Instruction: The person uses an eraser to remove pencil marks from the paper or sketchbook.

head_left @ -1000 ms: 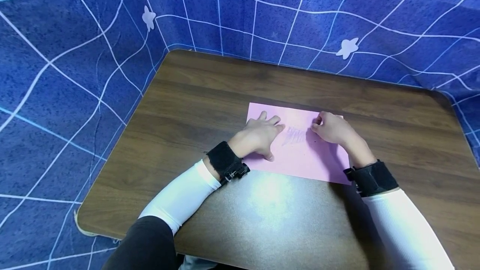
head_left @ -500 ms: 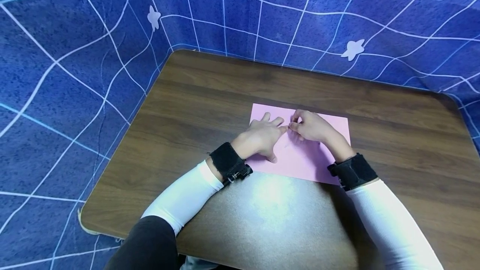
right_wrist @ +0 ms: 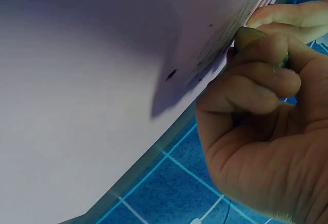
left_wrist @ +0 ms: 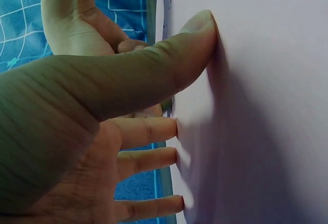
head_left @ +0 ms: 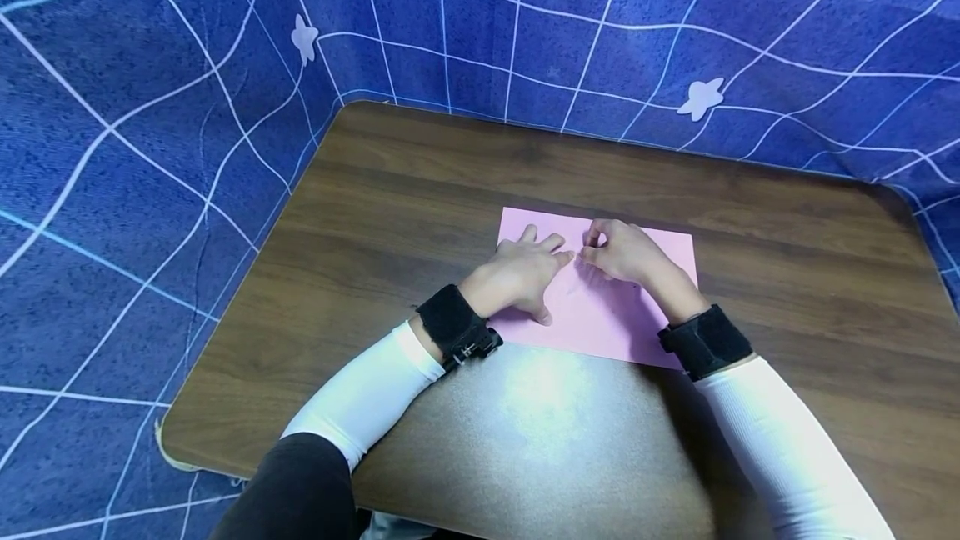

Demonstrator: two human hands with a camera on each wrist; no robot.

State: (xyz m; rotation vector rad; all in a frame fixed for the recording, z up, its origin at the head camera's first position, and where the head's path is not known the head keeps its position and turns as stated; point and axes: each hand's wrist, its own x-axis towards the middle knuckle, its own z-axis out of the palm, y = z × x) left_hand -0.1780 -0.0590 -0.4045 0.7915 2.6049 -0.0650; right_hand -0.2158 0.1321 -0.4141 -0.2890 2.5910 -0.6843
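Observation:
A pink sheet of paper (head_left: 592, 327) lies on the table. My left hand (head_left: 523, 273) is spread over its left part, fingers apart, fingertips resting on the sheet. In the left wrist view the thumb (left_wrist: 169, 62) and fingertips touch the paper. My right hand (head_left: 621, 252) is on the upper middle of the sheet, close beside the left fingertips. Its curled fingers pinch a small yellow-green piece (right_wrist: 248, 37) with a rounded end against the paper; most of it is hidden, and I cannot tell its kind. Faint scribbled lines (right_wrist: 225, 34) and dark specks (right_wrist: 171, 74) mark the paper near it.
The brown wooden table (head_left: 420, 182) extends around the sheet on all sides. A blue curtain-like backdrop (head_left: 480, 40) with white grid lines and star shapes rises behind its back and left edges. Black straps (head_left: 453, 323) circle both wrists.
My right hand has moved left across the sheet to beside the left fingertips, covering much of the purple scribble seen earlier; in the last half second it barely shifts. The left hand stays in place.

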